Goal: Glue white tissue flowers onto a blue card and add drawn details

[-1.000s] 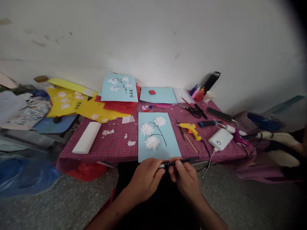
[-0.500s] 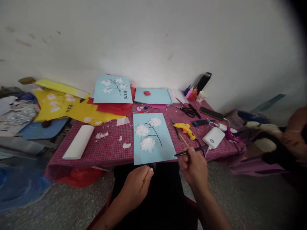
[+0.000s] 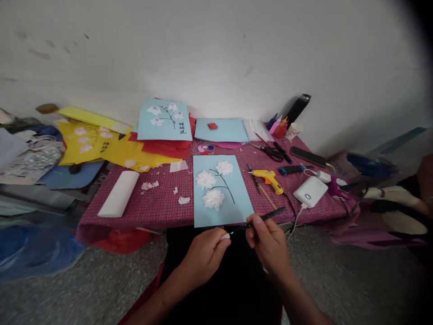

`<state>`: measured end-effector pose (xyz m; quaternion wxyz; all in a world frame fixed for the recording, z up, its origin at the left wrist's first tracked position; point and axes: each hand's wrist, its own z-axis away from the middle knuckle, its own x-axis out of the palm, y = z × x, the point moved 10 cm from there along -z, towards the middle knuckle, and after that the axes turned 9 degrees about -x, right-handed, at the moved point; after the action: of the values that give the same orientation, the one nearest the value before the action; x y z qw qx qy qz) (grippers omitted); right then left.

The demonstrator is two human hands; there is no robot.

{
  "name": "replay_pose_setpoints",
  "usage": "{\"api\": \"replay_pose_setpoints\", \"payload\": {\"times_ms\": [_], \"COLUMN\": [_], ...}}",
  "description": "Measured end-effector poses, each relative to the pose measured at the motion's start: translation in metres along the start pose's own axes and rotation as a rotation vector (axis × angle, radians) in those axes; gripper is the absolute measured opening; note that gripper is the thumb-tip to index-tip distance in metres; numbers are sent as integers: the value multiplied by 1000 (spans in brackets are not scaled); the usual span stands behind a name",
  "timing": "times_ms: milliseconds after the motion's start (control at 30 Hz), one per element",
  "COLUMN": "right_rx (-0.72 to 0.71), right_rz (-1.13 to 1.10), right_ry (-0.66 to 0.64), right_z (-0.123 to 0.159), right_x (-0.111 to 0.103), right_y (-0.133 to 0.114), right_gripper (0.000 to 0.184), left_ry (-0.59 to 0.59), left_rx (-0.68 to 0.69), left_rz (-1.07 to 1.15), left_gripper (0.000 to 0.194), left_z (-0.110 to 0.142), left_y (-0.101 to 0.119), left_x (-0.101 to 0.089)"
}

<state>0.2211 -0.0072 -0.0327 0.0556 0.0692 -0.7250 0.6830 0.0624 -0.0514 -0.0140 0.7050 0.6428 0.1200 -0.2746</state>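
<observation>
My right hand (image 3: 269,243) is closed around a thin black pen (image 3: 270,215), its tip pointing left toward my left hand. My left hand (image 3: 206,253) is curled, pinching a small white piece (image 3: 225,236), perhaps the pen's cap, right by the pen tip. Both hands hover just in front of the low table's near edge. Beyond them lies a light blue card (image 3: 219,189) with three white tissue flowers on drawn black stems.
On the red checked tablecloth (image 3: 158,203) lie a yellow glue gun (image 3: 269,177), white power bank (image 3: 310,192), scissors (image 3: 270,152), a phone (image 3: 307,156), a white roll (image 3: 119,194) and paper scraps. Yellow, red and blue sheets lean on the wall. Another person's arm (image 3: 424,180) shows at far right.
My hands were together at first, then drew apart, the right one carrying the pen to the right. Now they have come back together with the pen tip at my left fingers.
</observation>
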Motion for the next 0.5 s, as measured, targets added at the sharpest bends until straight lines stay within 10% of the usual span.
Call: {"api": "replay_pose_setpoints", "payload": {"times_ms": [500], "right_rx": [104], "right_rz": [34], "right_ry": [-199], "right_z": [15], "right_x": [31], "right_y": [21], "right_gripper": [29], "left_ry": [-12], "left_rx": [22], "left_rz": [89], "left_gripper": [36], "left_z": [2], "left_y": [5], "left_x": [7]}}
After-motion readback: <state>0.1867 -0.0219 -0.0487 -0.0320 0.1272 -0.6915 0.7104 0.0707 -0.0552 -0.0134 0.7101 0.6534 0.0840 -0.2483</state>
